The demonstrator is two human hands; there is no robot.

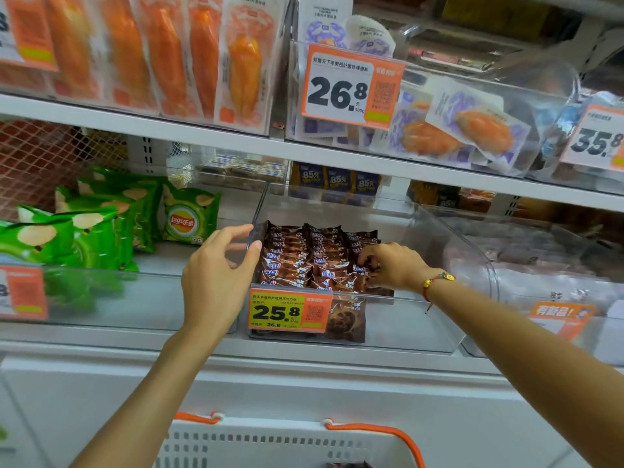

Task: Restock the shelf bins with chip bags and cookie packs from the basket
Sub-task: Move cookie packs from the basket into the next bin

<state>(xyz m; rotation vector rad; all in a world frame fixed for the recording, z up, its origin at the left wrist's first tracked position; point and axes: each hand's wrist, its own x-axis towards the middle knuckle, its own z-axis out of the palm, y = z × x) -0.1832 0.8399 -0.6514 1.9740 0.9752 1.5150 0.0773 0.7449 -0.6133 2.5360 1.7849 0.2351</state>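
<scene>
Head view. The right hand (393,265) reaches into the clear middle bin (422,319), fingers curled down onto the brown cookie packs (310,258) at the right front of the stack; it appears to pinch one, though the grip itself is partly hidden. The packs lie directly under and left of those fingers, in rows running front to back. The left hand (216,275) holds the bin's left wall, thumb and fingers pinching the clear edge. The right hand is the nearer to the packs. The left bin (111,298) holds green chip bags (101,231). The white basket (270,444) sits below, one dark pack just visible in it.
</scene>
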